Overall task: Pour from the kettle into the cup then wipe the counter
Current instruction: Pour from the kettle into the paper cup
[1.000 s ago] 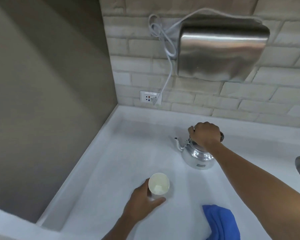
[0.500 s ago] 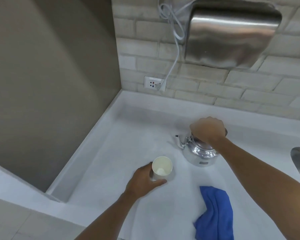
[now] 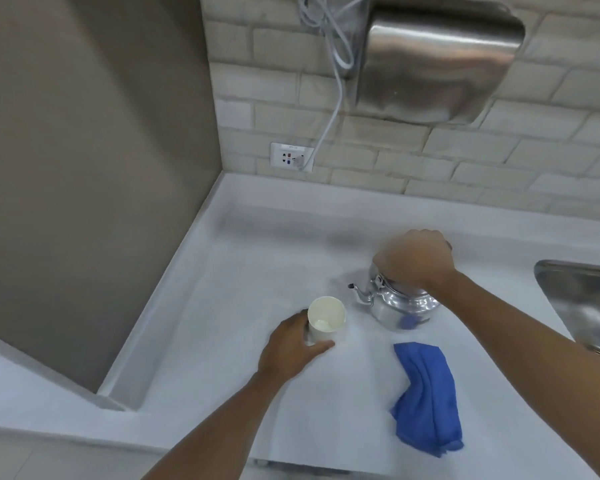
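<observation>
A small shiny metal kettle (image 3: 395, 306) stands on the white counter (image 3: 243, 271), its spout pointing left toward the cup. My right hand (image 3: 414, 259) is closed over the kettle's top handle, hiding it. A white paper cup (image 3: 326, 318) stands upright left of the kettle, with a little pale content at its bottom. My left hand (image 3: 291, 348) wraps around the cup's near side. A crumpled blue cloth (image 3: 426, 396) lies on the counter in front of the kettle, touched by neither hand.
A steel sink (image 3: 589, 303) is at the right edge. A steel hand dryer (image 3: 437, 64) hangs on the brick wall above, its white cord running to a wall socket (image 3: 291, 157). A grey side wall (image 3: 84, 168) closes off the counter's left.
The camera view has tilted down and pulled back, showing more of the cloth and sink. Both hands keep their grips; the kettle and cup stay in place on the counter.
</observation>
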Demonstrator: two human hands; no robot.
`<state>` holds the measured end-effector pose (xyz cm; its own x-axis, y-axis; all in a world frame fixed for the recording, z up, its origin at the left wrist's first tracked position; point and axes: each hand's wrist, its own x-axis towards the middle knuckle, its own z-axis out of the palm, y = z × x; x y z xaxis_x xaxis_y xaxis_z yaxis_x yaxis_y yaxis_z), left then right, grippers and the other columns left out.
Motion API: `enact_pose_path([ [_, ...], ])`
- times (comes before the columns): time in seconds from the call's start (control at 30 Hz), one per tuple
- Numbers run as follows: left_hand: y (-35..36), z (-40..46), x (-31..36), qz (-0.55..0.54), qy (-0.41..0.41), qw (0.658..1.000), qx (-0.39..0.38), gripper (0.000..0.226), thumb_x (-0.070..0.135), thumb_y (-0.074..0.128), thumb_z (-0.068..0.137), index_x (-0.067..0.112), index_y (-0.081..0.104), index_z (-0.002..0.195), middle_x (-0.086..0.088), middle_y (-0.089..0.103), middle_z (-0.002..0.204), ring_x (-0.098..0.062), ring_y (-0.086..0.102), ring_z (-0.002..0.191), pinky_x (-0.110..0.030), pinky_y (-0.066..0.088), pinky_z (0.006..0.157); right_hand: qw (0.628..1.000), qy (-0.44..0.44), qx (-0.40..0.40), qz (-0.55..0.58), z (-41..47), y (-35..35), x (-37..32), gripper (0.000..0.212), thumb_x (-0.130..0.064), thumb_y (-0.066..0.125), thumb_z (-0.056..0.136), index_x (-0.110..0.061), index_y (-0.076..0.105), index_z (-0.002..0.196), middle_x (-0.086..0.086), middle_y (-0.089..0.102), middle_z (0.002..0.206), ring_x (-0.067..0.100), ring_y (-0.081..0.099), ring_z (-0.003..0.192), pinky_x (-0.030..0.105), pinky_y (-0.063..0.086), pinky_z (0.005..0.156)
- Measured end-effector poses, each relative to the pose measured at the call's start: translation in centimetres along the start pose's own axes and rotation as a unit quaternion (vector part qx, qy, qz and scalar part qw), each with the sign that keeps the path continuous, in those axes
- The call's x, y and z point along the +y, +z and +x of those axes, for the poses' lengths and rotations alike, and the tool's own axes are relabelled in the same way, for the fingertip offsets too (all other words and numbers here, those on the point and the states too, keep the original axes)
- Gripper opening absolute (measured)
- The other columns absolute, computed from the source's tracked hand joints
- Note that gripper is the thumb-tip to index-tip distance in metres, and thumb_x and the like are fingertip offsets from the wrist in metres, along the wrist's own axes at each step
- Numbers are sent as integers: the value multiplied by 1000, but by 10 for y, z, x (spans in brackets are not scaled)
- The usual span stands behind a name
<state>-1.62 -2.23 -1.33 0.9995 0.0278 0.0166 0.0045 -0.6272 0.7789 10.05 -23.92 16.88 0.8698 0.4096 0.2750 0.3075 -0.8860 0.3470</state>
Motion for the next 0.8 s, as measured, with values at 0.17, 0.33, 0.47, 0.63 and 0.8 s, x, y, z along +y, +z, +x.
enact_pose_path([
  [0.17, 2, 1, -5, 4, 17, 1000, -1, 64, 69, 74, 72, 34, 57, 123, 18, 64, 101, -9, 61, 93, -31, 53, 80, 1000, -12, 11, -12, -17, -14, -20, 36, -33, 43, 69, -11, 34, 41, -3, 24, 36, 15, 11, 36, 14, 14, 49],
  [0.33, 3, 3, -7, 16, 20, 1000, 1, 62, 69, 72, 72, 34, 56, 120, 15, 66, 104, -13, 62, 97, -37, 54, 81, 999, -20, -16, -31, -24, -21, -34, 36, -30, 48, 70, -11, 34, 43, -3, 25, 37, 17, 14, 36, 18, 12, 49],
  [0.47, 4, 3, -9, 14, 19, 1000, 0, 61, 70, 73, 70, 33, 56, 116, 15, 66, 105, -14, 63, 97, -38, 55, 80, 998, -40, -34, -38, -26, -26, -38, 37, -29, 49, 72, -12, 32, 43, -3, 28, 38, 17, 18, 38, 20, 13, 47],
  [0.63, 4, 3, -10, 5, 28, 1000, 6, 62, 69, 74, 71, 32, 57, 117, 13, 67, 107, -14, 62, 98, -37, 55, 80, 996, -51, -47, -48, -28, -33, -46, 40, -26, 48, 72, -13, 23, 43, -3, 22, 38, 16, 16, 38, 20, 15, 47],
  [0.8, 2, 3, -9, -11, 25, 1000, 6, 63, 67, 77, 70, 34, 58, 120, 14, 68, 109, -13, 63, 99, -37, 55, 82, 996, -48, -52, -57, -27, -33, -51, 40, -24, 49, 71, -12, 23, 43, -2, 23, 37, 16, 15, 37, 20, 16, 48],
])
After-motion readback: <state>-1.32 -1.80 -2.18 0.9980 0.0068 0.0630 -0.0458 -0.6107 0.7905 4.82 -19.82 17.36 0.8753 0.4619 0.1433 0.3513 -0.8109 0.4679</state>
